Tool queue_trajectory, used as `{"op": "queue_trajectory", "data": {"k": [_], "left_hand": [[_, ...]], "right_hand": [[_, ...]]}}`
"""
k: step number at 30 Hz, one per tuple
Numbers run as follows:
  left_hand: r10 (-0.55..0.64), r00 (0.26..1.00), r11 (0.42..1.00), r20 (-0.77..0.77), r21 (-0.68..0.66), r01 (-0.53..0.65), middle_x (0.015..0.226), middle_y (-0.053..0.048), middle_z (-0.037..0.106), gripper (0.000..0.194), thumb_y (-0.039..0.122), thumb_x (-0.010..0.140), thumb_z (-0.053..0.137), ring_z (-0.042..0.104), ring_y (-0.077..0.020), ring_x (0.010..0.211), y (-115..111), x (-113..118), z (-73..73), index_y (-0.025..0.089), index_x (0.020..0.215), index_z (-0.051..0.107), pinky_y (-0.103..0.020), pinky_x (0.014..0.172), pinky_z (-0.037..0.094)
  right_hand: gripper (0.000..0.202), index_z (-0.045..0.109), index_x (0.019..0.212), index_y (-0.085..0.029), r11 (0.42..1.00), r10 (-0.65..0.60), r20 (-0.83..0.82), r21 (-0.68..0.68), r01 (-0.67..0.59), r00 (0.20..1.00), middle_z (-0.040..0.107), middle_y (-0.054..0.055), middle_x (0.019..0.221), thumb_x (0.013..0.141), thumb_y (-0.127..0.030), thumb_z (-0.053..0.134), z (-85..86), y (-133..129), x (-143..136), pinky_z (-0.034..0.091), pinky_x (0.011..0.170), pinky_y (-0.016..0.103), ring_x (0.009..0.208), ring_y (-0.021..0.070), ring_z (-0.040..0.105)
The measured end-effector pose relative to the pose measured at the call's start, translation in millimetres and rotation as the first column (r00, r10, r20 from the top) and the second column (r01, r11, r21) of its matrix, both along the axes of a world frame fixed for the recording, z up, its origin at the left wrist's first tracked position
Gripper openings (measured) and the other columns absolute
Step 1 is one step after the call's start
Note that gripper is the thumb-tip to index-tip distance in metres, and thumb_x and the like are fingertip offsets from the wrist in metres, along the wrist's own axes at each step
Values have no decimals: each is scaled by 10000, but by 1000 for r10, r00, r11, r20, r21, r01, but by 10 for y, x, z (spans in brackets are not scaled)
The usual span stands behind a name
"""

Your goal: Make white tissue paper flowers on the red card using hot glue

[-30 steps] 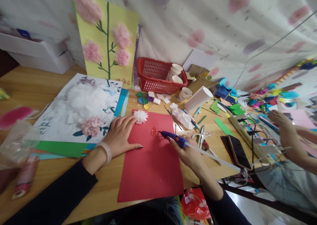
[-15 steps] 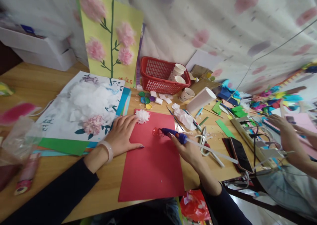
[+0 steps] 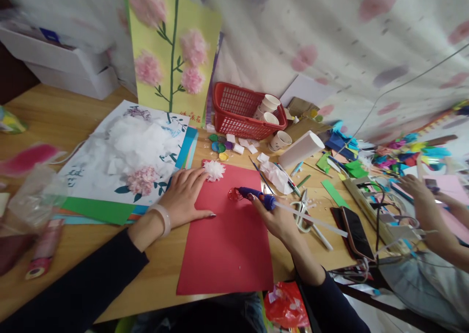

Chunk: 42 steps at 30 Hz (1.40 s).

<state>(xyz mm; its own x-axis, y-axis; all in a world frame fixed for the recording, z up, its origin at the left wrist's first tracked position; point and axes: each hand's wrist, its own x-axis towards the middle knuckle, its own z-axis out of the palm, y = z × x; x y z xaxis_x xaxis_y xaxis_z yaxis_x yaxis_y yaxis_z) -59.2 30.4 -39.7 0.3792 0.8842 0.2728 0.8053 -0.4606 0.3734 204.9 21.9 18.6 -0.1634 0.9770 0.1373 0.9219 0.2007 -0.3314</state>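
A red sheet of paper (image 3: pixel 227 250) lies on the table in front of me. My left hand (image 3: pixel 185 196) rests with fingers spread on the sheet's left edge, beside a white paper flower (image 3: pixel 213 170) at its top left corner. My right hand (image 3: pixel 274 213) is closed around a blue glue gun (image 3: pixel 256 196) with a long clear glue stick out of its back. The gun's nozzle points left, at a shiny clear patch (image 3: pixel 235 194) on the upper part of the sheet. Whether the tip touches the paper is too small to tell.
Scissors (image 3: pixel 301 210), a phone (image 3: pixel 357 233) and a power strip (image 3: pixel 370 210) lie to the right. Behind stand a red basket (image 3: pixel 238 110) and a paper roll (image 3: pixel 302 148). A cotton flower picture (image 3: pixel 128 149) is at left. Another person's hands (image 3: pixel 421 196) work at far right.
The glue gun's nozzle has shifted slightly over the shiny patch, and the gun looks a little flatter. My left hand keeps its place on the sheet. The whole view has shifted slightly.
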Motion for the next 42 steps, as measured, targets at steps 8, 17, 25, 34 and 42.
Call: {"op": "queue_trajectory", "data": {"k": [8, 17, 25, 34, 42], "left_hand": [[-4, 1000, 1000, -17, 6, 4, 1415, -184, 472, 917, 674, 679, 683, 362, -369, 1329, -2, -5, -16, 141, 1379, 424, -503, 1127, 200], [-1, 1000, 1000, -11, -5, 1, 1425, -172, 470, 892, 675, 679, 673, 372, -377, 1319, 7, 0, -8, 174, 1375, 430, -516, 1119, 213], [-5, 1000, 1000, -17, 8, 5, 1410, -177, 483, 922, 679, 659, 692, 382, -372, 1318, 12, -6, -19, 145, 1366, 439, -511, 1124, 212], [7, 1000, 1000, -27, 4, -7, 1417, -174, 480, 911, 706, 683, 645, 377, -379, 1323, 10, -16, -35, 160, 1378, 424, -517, 1113, 234], [5, 999, 1000, -49, -6, -6, 1425, -181, 474, 924, 716, 701, 623, 378, -387, 1322, 5, -31, -34, 145, 1396, 412, -523, 1098, 258]], "right_hand": [[538, 397, 482, -224, 999, 12, 8, -44, -11, 1000, 370, -30, 434, 882, -579, 459, 51, -10, 28, 219, 440, 255, 413, 107, 346], [532, 435, 477, -220, 1000, -4, 8, -29, 4, 1000, 421, -15, 434, 877, -568, 484, 91, -55, 92, 247, 436, 264, 412, 115, 389], [493, 430, 520, -223, 995, 17, 3, -99, -17, 1000, 435, -15, 477, 884, -553, 476, 97, -105, 138, 270, 465, 265, 450, 123, 390], [519, 378, 494, -228, 992, -3, -26, -124, 0, 1000, 398, -22, 452, 865, -569, 503, 81, -173, 141, 219, 447, 276, 417, 112, 340], [480, 468, 556, -212, 992, 9, -125, -125, -24, 992, 444, -20, 483, 877, -568, 504, 100, -129, 126, 241, 441, 254, 435, 103, 357]]}}
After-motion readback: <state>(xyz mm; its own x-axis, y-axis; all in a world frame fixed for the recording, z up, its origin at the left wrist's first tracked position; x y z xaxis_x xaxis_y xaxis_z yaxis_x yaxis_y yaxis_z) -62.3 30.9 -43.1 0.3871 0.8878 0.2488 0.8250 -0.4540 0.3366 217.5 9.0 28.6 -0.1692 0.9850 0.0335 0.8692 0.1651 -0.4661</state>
